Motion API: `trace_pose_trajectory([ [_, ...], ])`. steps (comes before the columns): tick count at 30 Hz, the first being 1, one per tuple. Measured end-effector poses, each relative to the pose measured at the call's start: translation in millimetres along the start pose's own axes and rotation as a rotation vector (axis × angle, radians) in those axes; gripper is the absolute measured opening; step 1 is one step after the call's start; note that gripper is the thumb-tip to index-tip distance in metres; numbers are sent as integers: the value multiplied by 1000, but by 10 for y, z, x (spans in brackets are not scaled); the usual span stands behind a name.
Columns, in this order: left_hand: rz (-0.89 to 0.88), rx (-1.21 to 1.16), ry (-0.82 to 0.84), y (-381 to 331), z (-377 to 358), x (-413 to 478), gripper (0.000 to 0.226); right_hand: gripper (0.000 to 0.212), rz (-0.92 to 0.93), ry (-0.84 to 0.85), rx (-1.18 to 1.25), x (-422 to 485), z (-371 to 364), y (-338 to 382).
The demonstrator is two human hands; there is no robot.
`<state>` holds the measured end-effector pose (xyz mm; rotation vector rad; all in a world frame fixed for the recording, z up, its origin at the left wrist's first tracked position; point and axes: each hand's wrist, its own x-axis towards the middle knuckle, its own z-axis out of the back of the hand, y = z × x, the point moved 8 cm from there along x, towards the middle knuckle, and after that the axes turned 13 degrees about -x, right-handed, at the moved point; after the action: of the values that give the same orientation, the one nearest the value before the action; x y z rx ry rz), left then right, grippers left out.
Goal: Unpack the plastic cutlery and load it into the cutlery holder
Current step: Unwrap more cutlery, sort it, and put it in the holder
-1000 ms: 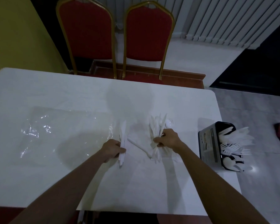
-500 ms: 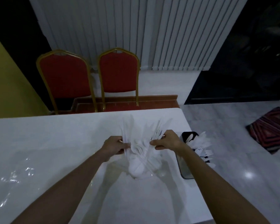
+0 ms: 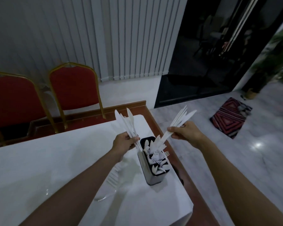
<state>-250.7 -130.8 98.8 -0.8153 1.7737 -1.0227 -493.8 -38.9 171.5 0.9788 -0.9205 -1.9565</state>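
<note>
Head view. Step in hand, as judged: loading. Two bunches of white plastic cutlery are held above the holder point(image 3: 154, 162), which stands at the right end of the worktop point(image 3: 39, 168), close to its right edge.

The left hand point(image 3: 125, 142) is closed round a bunch of knives point(image 3: 128, 126); the blades point up and away, and the handle ends reach down to the holder's far left corner. Whether they have entered it cannot be told. The fingers are wrapped tight on the handles.

The right hand point(image 3: 185, 132) is pinched shut on a second bunch point(image 3: 175, 124), tilted so that the far tips fan up to the right and the near ends dip toward the holder's far compartment. Contact with the pieces already inside cannot be told.

The holder is a tall rectangular box, with dark rim and smooth greyish walls, possibly metal. It is already fairly full: forks point(image 3: 160, 154) and spoon-like ends stand up out of it.

Next move, as judged: each bunch is to be lowered handle-first into free space, one at a time, and released only once seated. The pieces are thin, light and slippery, so fanning or spilling over the rim is likely.

The worktop is white and glossy. A clear wrapper point(image 3: 104, 197) lies on it, near the left forearm.
</note>
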Motion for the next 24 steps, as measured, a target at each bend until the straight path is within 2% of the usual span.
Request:
trace_pose_trajectory([
  [6,22,0,-84,280,-164,174,19,28,-104,20,197,144,87,-509],
  [13,12,57,-122,367,-226,285,20,29,-114,25,288,361,-130,-544],
  [19,-38,135,-119,346,-246,277,15,28,-69,42,35,484,-246,-484],
  [24,-63,88,-141,263,-85,216,12,24,39,37,-200,504,-300,-245],
])
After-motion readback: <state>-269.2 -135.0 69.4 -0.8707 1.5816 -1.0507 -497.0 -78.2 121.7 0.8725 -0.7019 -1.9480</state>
